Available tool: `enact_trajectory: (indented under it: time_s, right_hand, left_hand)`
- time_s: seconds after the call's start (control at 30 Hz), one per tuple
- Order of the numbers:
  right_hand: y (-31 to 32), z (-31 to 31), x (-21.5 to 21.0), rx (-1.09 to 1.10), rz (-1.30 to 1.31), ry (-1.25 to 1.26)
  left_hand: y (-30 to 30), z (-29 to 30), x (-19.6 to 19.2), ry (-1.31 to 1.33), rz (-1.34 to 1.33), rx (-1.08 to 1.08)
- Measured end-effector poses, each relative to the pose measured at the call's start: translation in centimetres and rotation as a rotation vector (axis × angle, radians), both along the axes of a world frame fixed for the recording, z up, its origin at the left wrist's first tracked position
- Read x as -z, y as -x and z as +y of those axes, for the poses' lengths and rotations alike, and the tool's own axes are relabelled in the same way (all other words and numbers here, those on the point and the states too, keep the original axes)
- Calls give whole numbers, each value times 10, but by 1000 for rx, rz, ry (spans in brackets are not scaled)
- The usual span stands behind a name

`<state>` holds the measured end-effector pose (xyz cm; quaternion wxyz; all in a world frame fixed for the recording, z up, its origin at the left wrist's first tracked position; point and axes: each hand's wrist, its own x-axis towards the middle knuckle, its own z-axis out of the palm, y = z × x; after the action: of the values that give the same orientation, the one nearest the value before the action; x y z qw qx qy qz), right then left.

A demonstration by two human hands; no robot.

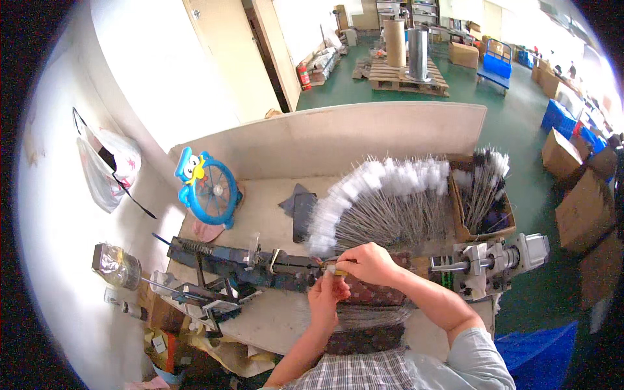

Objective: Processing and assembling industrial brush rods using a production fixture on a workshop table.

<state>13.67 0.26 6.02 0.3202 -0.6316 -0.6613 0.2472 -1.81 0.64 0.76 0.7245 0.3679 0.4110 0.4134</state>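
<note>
My left hand and my right hand meet at the inner end of a dark metal machine bar. Their fingers are pinched together around something small, pale and yellowish, too hidden to name. Just beyond them, a large fan-shaped pile of wire brushes with white bristle tips lies on the table. Below my hands, a bundle of thin bare wires rests on dark patterned cloth across my lap.
At the right stands a motor unit with a metal shaft. A cardboard box holds more brushes, some dark. A blue cartoon fan and a dark phone-like slab sit at the back left. A low panel borders the table.
</note>
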Motion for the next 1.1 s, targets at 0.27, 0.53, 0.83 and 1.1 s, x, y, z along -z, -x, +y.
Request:
enact_trajectory:
  time_s: [0.27,0.53,0.83,1.1]
  right_hand:
    - [12,-10,6,36,-166,-311]
    - [33,-11,5,160,-417,-414]
    - [24,-21,8,75,-366,-548]
    - [1,-32,4,56,-338,-562]
  left_hand:
    - [-7,3,-6,214,-233,-49]
    - [-3,2,-7,278,-438,-132]
    - [-10,-2,-1,191,-386,-164]
    - [-18,-4,-16,176,-340,-189]
